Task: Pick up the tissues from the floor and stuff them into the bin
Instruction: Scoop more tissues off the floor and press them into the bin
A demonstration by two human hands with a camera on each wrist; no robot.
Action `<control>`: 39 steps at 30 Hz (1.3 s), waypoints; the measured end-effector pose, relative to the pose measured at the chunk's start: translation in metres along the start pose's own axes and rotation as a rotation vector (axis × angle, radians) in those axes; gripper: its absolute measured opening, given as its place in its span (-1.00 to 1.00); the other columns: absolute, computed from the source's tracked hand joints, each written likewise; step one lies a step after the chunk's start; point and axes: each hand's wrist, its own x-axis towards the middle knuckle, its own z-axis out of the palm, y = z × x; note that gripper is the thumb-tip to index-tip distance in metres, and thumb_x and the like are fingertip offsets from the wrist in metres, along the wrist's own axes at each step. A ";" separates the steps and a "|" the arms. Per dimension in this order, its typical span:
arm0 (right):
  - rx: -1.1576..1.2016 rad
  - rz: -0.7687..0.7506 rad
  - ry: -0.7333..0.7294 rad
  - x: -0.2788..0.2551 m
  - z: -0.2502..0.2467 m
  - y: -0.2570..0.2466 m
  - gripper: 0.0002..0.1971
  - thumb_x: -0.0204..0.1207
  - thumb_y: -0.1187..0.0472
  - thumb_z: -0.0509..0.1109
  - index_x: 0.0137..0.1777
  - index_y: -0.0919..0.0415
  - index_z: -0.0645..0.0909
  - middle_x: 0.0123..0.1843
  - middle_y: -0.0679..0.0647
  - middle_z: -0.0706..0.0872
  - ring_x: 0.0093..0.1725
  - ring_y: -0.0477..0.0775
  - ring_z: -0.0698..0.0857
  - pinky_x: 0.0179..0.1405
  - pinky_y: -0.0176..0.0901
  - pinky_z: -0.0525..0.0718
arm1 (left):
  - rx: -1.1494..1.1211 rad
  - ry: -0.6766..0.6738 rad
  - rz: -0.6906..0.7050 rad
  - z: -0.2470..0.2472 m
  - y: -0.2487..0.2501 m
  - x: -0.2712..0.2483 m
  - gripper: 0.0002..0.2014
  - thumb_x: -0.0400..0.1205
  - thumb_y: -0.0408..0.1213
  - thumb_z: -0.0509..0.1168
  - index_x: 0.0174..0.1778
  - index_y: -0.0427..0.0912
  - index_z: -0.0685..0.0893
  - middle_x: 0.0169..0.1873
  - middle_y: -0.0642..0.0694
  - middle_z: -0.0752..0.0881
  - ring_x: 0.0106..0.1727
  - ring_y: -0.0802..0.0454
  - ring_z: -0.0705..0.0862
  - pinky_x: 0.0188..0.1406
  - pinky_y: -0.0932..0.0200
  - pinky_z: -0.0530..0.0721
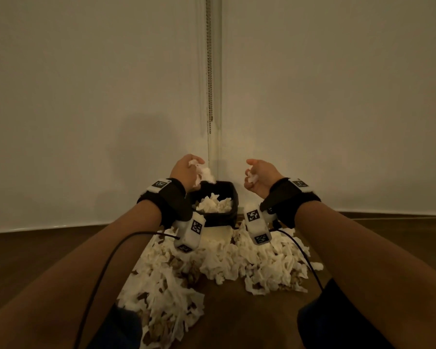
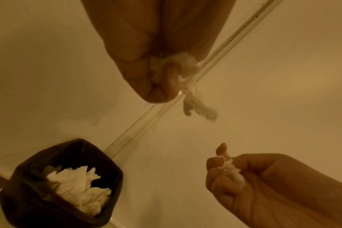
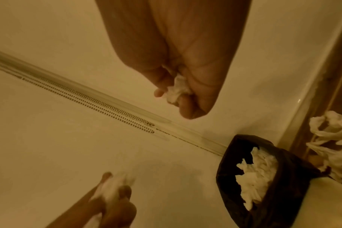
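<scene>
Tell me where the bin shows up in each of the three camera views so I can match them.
Head: bin, centre, below and between the raised hands.
Left wrist: bin, bottom left corner.
Right wrist: bin, bottom right.
Shared landmark: the bead chain hanging on the wall behind it.

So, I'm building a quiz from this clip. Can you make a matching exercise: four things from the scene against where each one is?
Things:
1. left hand
2. right hand
3. bin
4. tissue pile

Places:
A. spread over the floor
B. against the wall, partly filled with tissues
C. raised right of the bin, gripping a small wad
D. raised above the bin's left edge, gripping a wad with a dangling tail

Pairs: 1-D, 2-C, 3-B, 4-A
</scene>
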 end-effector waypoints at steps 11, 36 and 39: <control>-0.100 -0.066 -0.062 0.012 -0.003 0.002 -0.61 0.69 0.37 0.03 0.46 0.39 0.45 0.50 0.29 0.36 0.48 0.24 0.39 0.46 0.01 0.40 | -0.002 0.006 0.056 0.019 -0.002 0.004 -0.60 0.75 -0.36 -0.14 0.37 -0.29 0.52 0.39 -0.31 0.48 0.46 -0.17 0.39 0.48 0.05 0.33; -0.124 -0.209 0.014 0.030 -0.024 0.011 -0.72 0.48 0.55 0.36 0.20 0.49 0.58 0.24 0.43 0.63 0.19 0.31 0.67 0.23 0.02 0.63 | -0.086 0.187 0.116 -0.006 -0.042 0.038 -0.68 0.47 -0.44 0.45 0.15 -0.22 0.69 -0.01 -0.15 0.74 -0.01 -0.02 0.72 0.02 0.12 0.72; -0.197 -0.187 0.065 0.045 -0.025 0.022 -0.83 0.43 0.51 0.44 -0.02 0.33 0.65 0.17 0.39 0.68 0.19 0.34 0.68 0.25 0.14 0.65 | -0.021 0.192 0.076 -0.006 -0.054 0.045 -0.65 0.47 -0.43 0.46 0.19 -0.23 0.69 0.06 -0.18 0.74 0.11 -0.09 0.70 0.23 0.01 0.65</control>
